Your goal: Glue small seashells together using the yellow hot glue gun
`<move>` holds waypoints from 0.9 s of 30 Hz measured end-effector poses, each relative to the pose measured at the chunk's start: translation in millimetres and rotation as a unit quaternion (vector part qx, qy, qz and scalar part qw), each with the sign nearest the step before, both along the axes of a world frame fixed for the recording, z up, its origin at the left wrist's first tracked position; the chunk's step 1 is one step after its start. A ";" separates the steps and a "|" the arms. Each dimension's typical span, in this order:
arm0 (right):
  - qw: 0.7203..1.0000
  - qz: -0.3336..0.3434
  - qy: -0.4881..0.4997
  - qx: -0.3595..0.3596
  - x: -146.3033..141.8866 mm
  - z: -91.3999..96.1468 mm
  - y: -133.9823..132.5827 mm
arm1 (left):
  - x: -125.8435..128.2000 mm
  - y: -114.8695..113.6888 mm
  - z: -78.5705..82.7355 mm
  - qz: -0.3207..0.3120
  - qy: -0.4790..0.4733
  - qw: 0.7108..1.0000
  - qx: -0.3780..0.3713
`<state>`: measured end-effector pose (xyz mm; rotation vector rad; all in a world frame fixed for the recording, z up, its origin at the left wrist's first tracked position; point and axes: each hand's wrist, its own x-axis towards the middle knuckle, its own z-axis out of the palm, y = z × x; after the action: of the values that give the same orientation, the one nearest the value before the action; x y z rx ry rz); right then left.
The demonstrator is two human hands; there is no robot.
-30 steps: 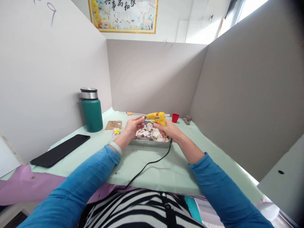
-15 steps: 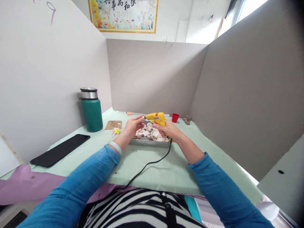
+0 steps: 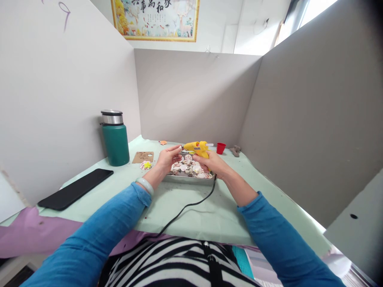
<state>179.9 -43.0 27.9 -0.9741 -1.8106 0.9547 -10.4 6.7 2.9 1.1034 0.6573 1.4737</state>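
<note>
My right hand (image 3: 211, 162) grips a yellow hot glue gun (image 3: 197, 148) by its handle, nozzle pointing left. My left hand (image 3: 167, 158) is pinched on a small pale piece, likely a shell, held right at the nozzle tip. Both hands hover over a metal tray (image 3: 188, 179) filled with several pinkish-white seashells (image 3: 189, 166). The gun's black cord (image 3: 185, 207) runs from under my right hand toward my body.
A green thermos (image 3: 115, 138) stands at the left by the partition. A black phone (image 3: 74, 188) lies nearer me on the left. A brown card (image 3: 143, 157), a small flower piece (image 3: 146, 165), a red cup (image 3: 220, 148) and grey partitions surround the tray.
</note>
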 end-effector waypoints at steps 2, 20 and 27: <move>1.000 0.000 0.001 0.001 0.5 0.0 0.7 | -0.1 1.2 -0.7 0.000 0.000 1.000 0.003; 1.000 -0.016 -0.017 0.008 1.9 -0.1 0.3 | 2.4 -3.2 2.4 0.025 0.001 1.000 -0.001; 1.000 -0.020 -0.013 0.009 0.9 1.4 -0.8 | 1.2 -2.2 1.9 0.023 0.011 1.000 0.004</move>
<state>180.8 -43.9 29.3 -1.0127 -1.8117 0.9039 -9.2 4.6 4.8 1.1180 0.6969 1.5056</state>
